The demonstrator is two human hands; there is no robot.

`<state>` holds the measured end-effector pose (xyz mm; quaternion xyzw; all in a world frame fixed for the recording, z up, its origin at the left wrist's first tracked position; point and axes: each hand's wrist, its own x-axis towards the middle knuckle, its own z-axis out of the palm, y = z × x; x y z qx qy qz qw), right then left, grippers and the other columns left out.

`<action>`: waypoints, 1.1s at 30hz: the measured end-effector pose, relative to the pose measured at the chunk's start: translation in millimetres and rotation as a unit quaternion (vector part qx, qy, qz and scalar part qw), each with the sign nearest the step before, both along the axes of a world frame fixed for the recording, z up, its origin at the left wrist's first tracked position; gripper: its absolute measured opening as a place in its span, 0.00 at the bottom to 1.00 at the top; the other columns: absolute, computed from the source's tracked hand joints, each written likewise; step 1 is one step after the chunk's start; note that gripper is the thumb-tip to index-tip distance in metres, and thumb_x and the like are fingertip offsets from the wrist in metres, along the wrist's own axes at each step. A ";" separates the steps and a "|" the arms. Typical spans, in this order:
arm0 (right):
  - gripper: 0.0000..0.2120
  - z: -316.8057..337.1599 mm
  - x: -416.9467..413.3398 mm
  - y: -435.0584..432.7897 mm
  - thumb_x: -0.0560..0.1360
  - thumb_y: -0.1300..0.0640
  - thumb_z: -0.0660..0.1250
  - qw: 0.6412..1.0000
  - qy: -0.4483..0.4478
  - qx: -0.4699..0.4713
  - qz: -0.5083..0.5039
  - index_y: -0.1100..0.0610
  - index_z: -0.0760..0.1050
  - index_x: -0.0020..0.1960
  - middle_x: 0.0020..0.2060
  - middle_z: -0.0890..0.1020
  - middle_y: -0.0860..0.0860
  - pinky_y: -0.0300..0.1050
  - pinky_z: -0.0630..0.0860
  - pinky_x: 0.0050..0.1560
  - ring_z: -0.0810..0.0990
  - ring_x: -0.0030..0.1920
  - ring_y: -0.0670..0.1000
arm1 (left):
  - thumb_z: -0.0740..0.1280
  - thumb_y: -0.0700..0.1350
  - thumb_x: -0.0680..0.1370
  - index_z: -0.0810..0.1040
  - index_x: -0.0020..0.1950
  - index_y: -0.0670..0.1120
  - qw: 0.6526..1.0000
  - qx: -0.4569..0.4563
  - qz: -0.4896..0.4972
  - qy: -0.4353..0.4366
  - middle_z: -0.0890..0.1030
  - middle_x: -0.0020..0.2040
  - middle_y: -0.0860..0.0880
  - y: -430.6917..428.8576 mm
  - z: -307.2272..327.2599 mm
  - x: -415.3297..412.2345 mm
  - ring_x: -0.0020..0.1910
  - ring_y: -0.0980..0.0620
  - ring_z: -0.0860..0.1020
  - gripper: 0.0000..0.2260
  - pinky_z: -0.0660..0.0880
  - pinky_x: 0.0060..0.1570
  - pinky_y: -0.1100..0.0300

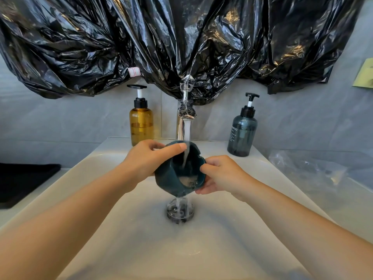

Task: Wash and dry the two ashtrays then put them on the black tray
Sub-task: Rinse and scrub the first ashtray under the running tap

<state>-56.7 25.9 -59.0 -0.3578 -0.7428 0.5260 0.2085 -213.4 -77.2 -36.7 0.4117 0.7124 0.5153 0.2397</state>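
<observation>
1. I see both hands over the sink basin [125, 245]. Between them is a dark teal ashtray [171, 179] with a notched rim, held directly under the tap [184, 118].
2. The left hand [145, 158] clamps the ashtray's upper left side, with its thumb laid across the top rim. The right hand [220, 174] pinches the right rim, and its fingers curl underneath.
3. The ashtray is tipped, with its mouth facing up and back toward me. The water stream [187, 131] falls inside, pools cloudy at the low side, and spills off the bottom lip onto the drain [180, 211].
4. I judge this to be the rinse of the first ashtray. I cannot find the second one anywhere in view.
5. The black tray [24, 182] sits on the counter well to the left of the grip, so the left hand is the nearer carrier once drying is done.
6. I see nothing to dry with. There is only an amber pump bottle [141, 126], a blue-grey shampoo bottle [242, 136] and a clear plastic bag [314, 172] on the right.
</observation>
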 end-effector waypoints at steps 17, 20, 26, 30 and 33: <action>0.11 8.0 8.4 6.4 0.82 0.57 0.60 0.997 -0.014 0.072 0.026 0.60 0.79 0.55 0.47 0.86 0.59 0.42 0.83 0.42 0.87 0.40 0.55 | 0.66 0.58 0.75 0.78 0.52 0.47 0.995 0.044 0.003 0.085 0.80 0.43 0.50 -0.8 -2.9 7.8 0.41 0.54 0.78 0.15 0.71 0.34 0.64; 0.11 6.7 6.5 4.0 0.81 0.62 0.58 0.997 -0.027 0.067 0.018 0.64 0.78 0.48 0.45 0.85 0.63 0.43 0.84 0.41 0.87 0.40 0.56 | 0.68 0.59 0.74 0.77 0.55 0.48 0.998 0.028 0.003 0.053 0.80 0.47 0.51 -0.8 -3.2 7.5 0.44 0.54 0.79 0.18 0.75 0.38 0.62; 0.10 3.5 1.8 4.7 0.80 0.66 0.57 0.999 0.000 -0.014 -0.042 0.67 0.77 0.49 0.43 0.84 0.66 0.50 0.84 0.44 0.86 0.39 0.61 | 0.75 0.54 0.69 0.75 0.59 0.45 0.995 -0.016 -0.067 -0.070 0.83 0.51 0.46 -1.7 4.4 5.9 0.48 0.49 0.83 0.24 0.82 0.44 0.58; 0.10 6.8 1.2 4.7 0.80 0.65 0.59 0.991 0.060 -0.100 -0.061 0.68 0.77 0.53 0.42 0.85 0.64 0.42 0.83 0.36 0.86 0.36 0.56 | 0.74 0.52 0.71 0.77 0.56 0.41 0.997 0.009 -0.046 -0.068 0.85 0.48 0.43 -0.2 5.1 5.6 0.45 0.48 0.85 0.19 0.82 0.43 0.57; 0.12 6.1 0.4 4.8 0.79 0.59 0.61 0.996 0.006 -0.075 -0.036 0.67 0.78 0.54 0.42 0.86 0.63 0.44 0.84 0.42 0.87 0.41 0.57 | 0.71 0.53 0.74 0.79 0.51 0.43 0.999 0.039 0.004 -0.033 0.84 0.46 0.44 -0.4 3.0 4.3 0.46 0.48 0.83 0.15 0.82 0.46 0.55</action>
